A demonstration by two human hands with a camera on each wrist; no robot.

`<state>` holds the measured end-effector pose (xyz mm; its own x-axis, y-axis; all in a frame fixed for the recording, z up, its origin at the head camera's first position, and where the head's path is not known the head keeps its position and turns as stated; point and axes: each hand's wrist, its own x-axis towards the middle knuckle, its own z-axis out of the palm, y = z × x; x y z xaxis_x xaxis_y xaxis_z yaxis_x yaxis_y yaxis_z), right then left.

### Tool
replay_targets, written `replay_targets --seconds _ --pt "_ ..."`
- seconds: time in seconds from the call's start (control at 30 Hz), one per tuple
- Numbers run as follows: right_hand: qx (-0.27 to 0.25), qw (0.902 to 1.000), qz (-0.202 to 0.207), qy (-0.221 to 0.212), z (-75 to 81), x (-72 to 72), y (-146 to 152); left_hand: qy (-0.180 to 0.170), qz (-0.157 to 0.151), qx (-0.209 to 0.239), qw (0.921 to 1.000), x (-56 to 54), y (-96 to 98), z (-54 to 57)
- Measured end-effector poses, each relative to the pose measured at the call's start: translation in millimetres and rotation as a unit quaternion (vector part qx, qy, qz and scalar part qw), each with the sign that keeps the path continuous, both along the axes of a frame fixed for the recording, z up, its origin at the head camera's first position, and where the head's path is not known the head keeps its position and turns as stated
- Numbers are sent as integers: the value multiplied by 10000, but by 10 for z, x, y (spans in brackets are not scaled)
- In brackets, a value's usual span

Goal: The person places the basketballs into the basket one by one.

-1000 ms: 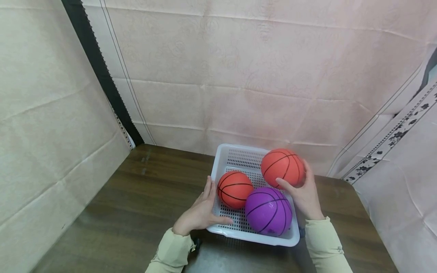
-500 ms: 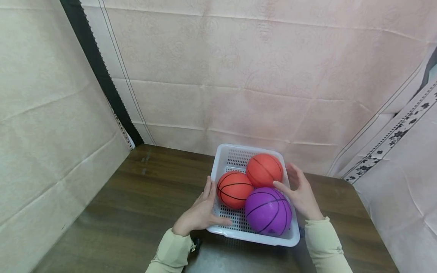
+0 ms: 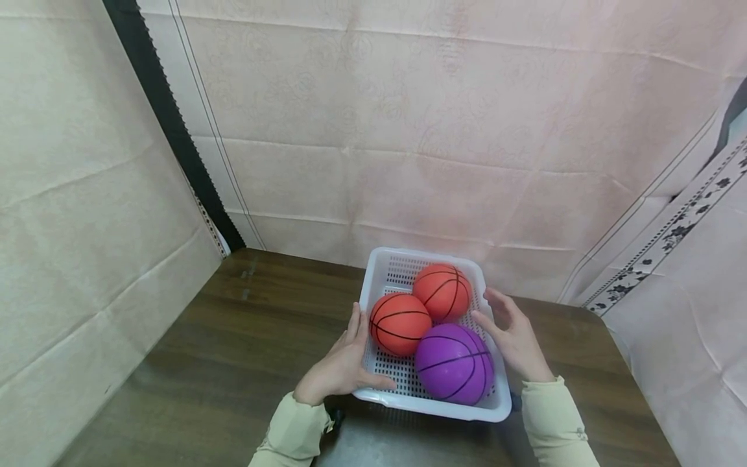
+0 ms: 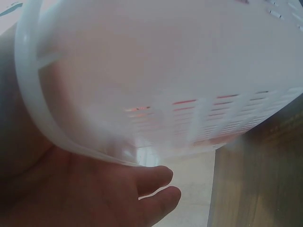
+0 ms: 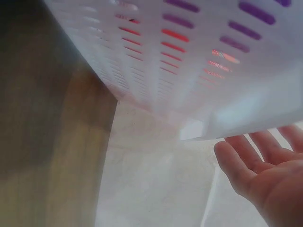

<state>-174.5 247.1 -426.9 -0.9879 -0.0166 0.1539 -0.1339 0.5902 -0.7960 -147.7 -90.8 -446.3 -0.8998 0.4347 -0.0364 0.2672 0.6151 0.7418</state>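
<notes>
A white perforated plastic basket [image 3: 434,410] stands on the table, with three small basketballs inside. One orange basketball [image 3: 401,324] lies at the left; another orange basketball [image 3: 442,292] sits behind it, leaning close against it. The larger purple basketball [image 3: 454,364] fills the front right. My left hand [image 3: 337,371] holds the basket's front left corner, fingers along the outer side and thumb over the rim. Beside the right rim, my right hand [image 3: 516,338] has its fingers spread and nothing in them. In the right wrist view, its fingertips [image 5: 225,150] are right by the rim.
The brown wooden table [image 3: 280,311] reaches out on both sides of the basket. A pale cloth wall [image 3: 408,130] rises behind its back edge, with further cloth panels left and right. A grey surface [image 3: 408,447] lies in front of the basket.
My right hand has let go of an orange basketball, which has dropped into the basket and rolled left against the other orange one. The left hand has stayed on the corner.
</notes>
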Motion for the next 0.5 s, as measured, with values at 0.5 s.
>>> replay_targets --seconds 0.5 --pt "67 10000 2 -22 -33 78 17 -14 37 -60 10000 -2 -21 -13"
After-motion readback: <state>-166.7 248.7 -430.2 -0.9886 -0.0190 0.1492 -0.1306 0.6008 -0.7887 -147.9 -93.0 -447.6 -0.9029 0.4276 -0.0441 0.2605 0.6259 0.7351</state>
